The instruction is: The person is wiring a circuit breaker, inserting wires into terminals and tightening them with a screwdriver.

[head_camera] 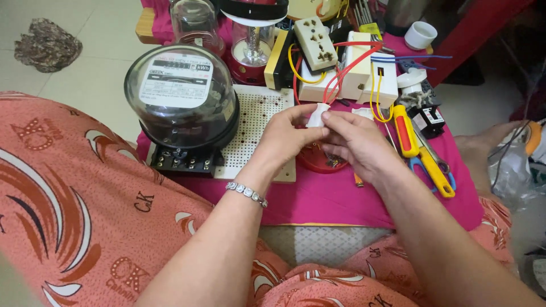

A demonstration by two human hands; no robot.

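A small white plastic fitting (316,115) is pinched between both hands above the middle of a low table covered in pink cloth (341,199). The left hand (284,136) closes thumb and fingers on its left side; the right hand (355,142) grips its right side with curled fingertips. Red wires (347,71) rise from the top of the fitting toward white socket boxes (364,71) at the back.

Free space is scarce. Just left of the hands lies a white perforated board (256,122) carrying a round glass-domed electric meter (183,96). Directly beneath the hands sits a shallow red dish (315,162); its contents are too hidden to tell. To the right, close by, lie a red-and-yellow screwdriver (405,132) and yellow-handled pliers (435,170) near the table's right edge. The bare strip of cloth along the near edge is the only open room.

Behind stand a clear jar (196,23) and a lantern (253,34). The fitting is plain, matte white and short.
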